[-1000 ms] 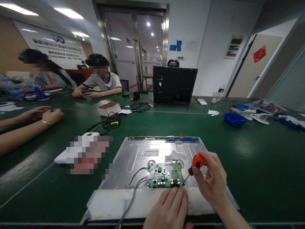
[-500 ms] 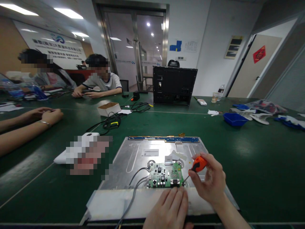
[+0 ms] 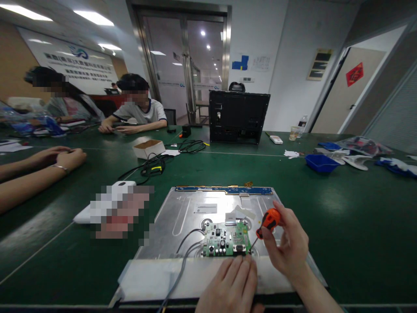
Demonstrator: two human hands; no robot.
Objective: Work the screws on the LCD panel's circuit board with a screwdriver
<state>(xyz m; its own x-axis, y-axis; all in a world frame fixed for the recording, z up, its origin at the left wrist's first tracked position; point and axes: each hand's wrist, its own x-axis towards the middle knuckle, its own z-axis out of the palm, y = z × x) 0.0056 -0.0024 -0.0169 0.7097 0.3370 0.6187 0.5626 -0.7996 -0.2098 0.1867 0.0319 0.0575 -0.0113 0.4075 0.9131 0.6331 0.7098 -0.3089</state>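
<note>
Screwdriver [image 3: 271, 218], one, orange and black: clamped between the thumb and fingers of the right hand [image 3: 290, 243], handle tilted up to the right, shaft slanting down to the left. Its tip is at the near right corner of the circuit board; whether it sits in a screw is too small to tell.

Circuit board [image 3: 226, 239], one, green: lying on the near middle part of the metal panel [image 3: 165, 232], with grey wires [image 3: 183, 270] running from its left side toward the near edge.

Left hand [image 3: 230, 282]: back upward, fingers side by side over the white strip [image 3: 150, 278] along the panel's near part, fingertips at the board's near edge. Its underside is hidden; whether it grips anything, cannot tell.

Blue strip [image 3: 202, 189], one: along the panel's far edge.

Table [image 3: 358, 226], one, green: bearing the panel. Left: a white object [image 3: 85, 215], partly pixelated; beyond it, black cable [image 3: 153, 169] and an open box [image 3: 147, 151]. Far middle: a black monitor [image 3: 239, 115], upright. Far right: a blue tray [image 3: 321, 164].

Co-worker's hands [image 3: 67, 161], one pair: at left, close together, a bracelet [image 3: 61, 167] on one wrist. Far left: two seated people [image 3: 153, 113].
</note>
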